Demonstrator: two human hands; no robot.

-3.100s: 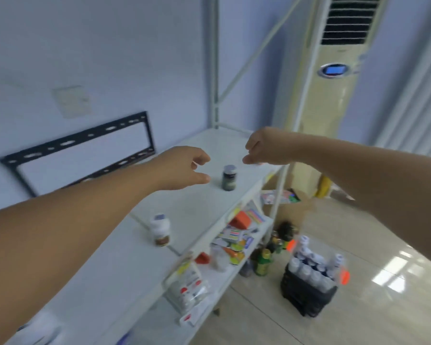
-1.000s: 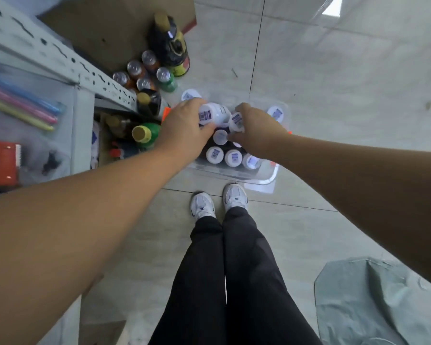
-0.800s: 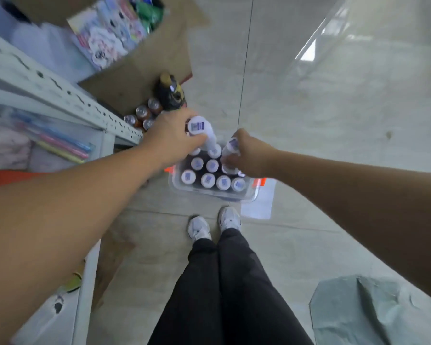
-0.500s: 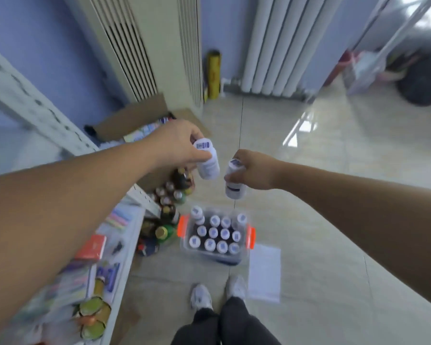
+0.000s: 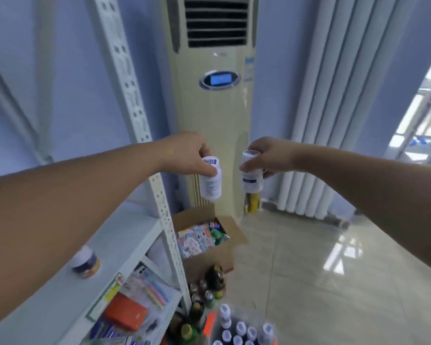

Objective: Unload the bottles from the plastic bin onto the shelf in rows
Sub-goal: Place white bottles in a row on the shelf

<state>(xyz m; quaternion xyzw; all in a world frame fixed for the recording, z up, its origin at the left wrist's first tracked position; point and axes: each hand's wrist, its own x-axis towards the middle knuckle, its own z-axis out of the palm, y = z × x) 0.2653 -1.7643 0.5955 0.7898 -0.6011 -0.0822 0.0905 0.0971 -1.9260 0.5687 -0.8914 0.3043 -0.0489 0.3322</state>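
Observation:
My left hand (image 5: 187,153) grips a white bottle (image 5: 210,181) by its cap end; the bottle hangs down in the air. My right hand (image 5: 266,155) holds a second white bottle (image 5: 251,180) the same way. Both are raised in front of the air conditioner, to the right of the shelf post. The clear plastic bin (image 5: 266,317) with orange latches sits on the floor at the bottom edge, with several white-capped bottles (image 5: 241,329) upright inside. The white shelf (image 5: 125,247) lies at lower left, with one small jar (image 5: 86,262) standing on it.
A perforated white shelf post (image 5: 144,155) rises beside my left arm. A tall beige air conditioner (image 5: 214,95) stands behind. An open cardboard box (image 5: 209,240) and several dark bottles (image 5: 209,287) sit on the floor. Lower shelf holds stationery (image 5: 135,305). A radiator (image 5: 329,120) lines the right wall.
Both hands have lifted a bottle each out of the bin and risen to shelf height. The view has swung up from the floor toward the air conditioner.

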